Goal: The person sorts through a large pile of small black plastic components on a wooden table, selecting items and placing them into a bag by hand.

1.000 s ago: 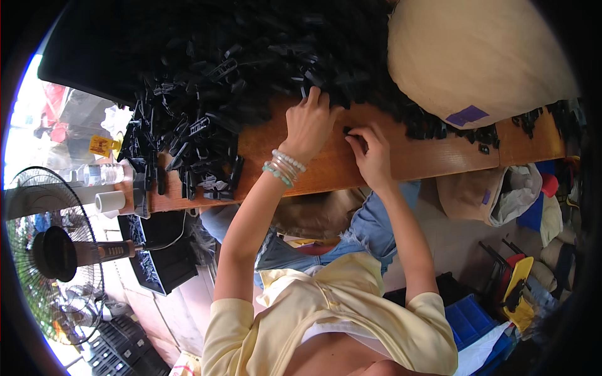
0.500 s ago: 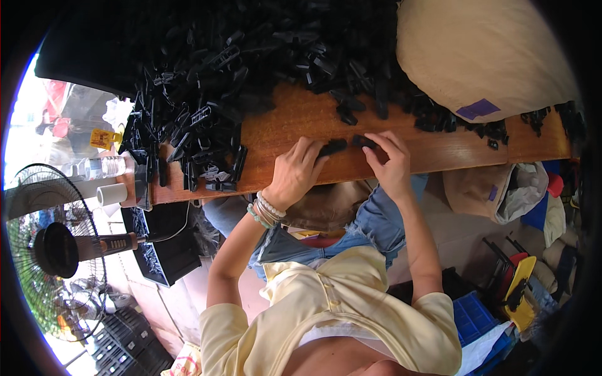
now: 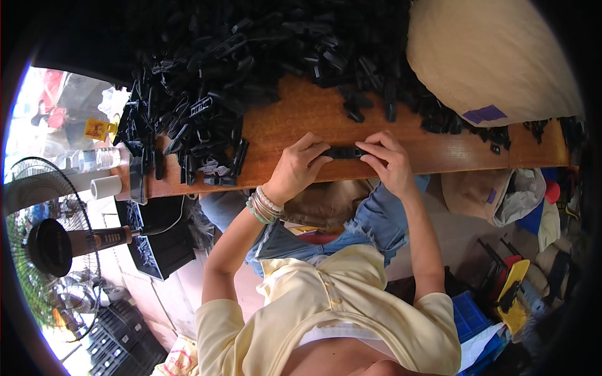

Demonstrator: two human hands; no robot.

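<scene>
Over the table's near edge I hold a small black plastic buckle level between my two hands. My left hand, with beaded bracelets at the wrist, pinches its left end. The thumb and fingers of my right hand close on its right end. The two halves meet end to end; whether they are fully clicked together I cannot tell. Beyond my hands, a large heap of black plastic parts spreads across the wooden table.
A stuffed beige sack sits at the far right. On the left stand a fan, a white roll and a black bin. An open bag is below the table's right side, with a blue crate nearer me.
The separate black pieces in my hands have come together end to end. My right hand has moved slightly down, its fingers now nearer the left hand's piece. The view has shifted slightly.
</scene>
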